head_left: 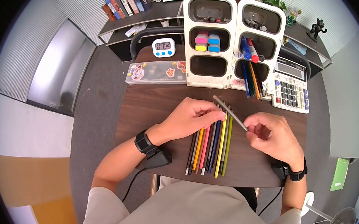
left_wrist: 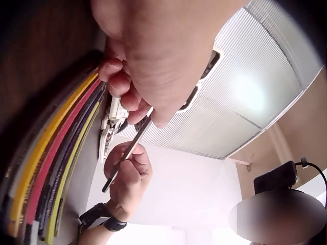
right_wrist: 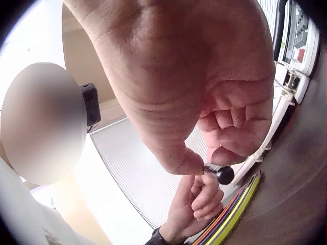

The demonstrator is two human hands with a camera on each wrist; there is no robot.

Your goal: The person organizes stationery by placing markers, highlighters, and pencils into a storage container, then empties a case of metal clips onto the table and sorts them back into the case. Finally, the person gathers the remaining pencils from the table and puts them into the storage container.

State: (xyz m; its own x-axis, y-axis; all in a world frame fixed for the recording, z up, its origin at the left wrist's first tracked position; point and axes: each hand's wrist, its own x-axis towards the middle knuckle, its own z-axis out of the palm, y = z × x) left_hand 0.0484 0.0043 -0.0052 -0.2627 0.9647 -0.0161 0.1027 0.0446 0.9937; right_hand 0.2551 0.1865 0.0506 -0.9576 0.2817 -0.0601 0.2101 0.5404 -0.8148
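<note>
1 grey pencil point(head_left: 231, 112) pinched by R hand point(head_left: 273, 135); L hand point(head_left: 189, 119): grip unclear; prob. arranging; next likely needs lowering beside pencil row point(head_left: 214, 148).

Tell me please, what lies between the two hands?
A slanting grey pencil, pinched by the right hand, with part of the pencil row on the table beneath; the head view shows this.

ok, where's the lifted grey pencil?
Head view, just right of centre: the grey pencil is pinched at its near end by the right hand, slanting near the far ends of the coloured pencils.
</note>
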